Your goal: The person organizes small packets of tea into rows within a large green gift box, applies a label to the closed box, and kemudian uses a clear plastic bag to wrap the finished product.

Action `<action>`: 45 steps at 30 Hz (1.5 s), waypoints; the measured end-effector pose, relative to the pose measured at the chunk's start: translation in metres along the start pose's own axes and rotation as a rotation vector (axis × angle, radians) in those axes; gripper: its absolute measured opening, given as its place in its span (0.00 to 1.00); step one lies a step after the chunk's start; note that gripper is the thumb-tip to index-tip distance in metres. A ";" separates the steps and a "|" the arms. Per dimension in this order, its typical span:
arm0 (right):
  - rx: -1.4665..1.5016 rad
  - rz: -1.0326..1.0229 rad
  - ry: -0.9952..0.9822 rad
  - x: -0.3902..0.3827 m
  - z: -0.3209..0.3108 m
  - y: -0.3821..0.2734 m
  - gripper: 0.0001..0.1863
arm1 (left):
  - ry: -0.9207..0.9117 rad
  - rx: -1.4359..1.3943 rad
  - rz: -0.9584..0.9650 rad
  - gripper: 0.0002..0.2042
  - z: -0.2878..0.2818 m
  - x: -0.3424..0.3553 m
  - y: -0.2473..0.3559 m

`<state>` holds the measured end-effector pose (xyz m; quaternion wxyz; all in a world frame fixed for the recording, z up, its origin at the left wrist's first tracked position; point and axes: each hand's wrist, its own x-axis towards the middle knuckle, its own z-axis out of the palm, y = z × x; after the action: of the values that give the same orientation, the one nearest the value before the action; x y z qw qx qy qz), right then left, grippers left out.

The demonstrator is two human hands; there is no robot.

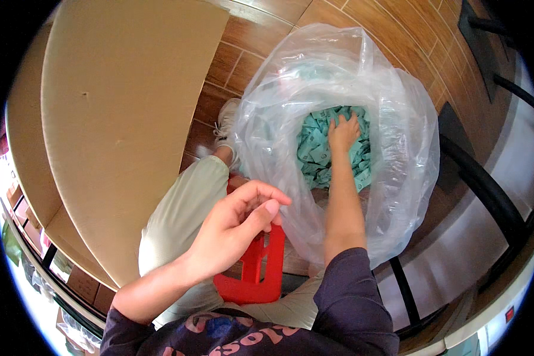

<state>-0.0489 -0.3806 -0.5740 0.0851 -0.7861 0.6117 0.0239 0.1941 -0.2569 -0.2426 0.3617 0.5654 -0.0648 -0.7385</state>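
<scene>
Cardboard box (130,118) flanks wrinkled plastic bag (404,136). Right hand (343,134): grip spread on green packets (315,149). Left hand (226,228): grip loosely curled, empty.

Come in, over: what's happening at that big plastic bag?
Left grip half-curled, nothing visible in it. Right grip spread on small, flat, teal pieces inside the large, clear plastic bag. Bag mouth open; nothing seen blocking.
</scene>
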 end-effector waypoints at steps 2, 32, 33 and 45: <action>0.006 0.029 -0.225 0.005 -0.008 0.010 0.16 | -0.017 0.024 0.001 0.11 0.003 0.003 0.000; 1.381 0.411 0.461 -0.406 -0.477 -0.103 0.14 | -0.521 -0.417 0.056 0.22 0.075 -0.214 -0.070; 1.371 0.400 0.621 -0.418 -0.497 -0.102 0.15 | -0.577 -0.366 -0.020 0.23 0.084 -0.219 -0.074; 0.507 0.173 0.935 -0.543 -0.529 -0.110 0.11 | -1.148 0.449 -0.288 0.29 0.219 -0.308 -0.108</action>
<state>-0.1137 0.0797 0.0351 -0.0114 -0.6143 0.6336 -0.4702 -0.0182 -0.0594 0.0232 0.0390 0.1443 -0.3250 -0.9338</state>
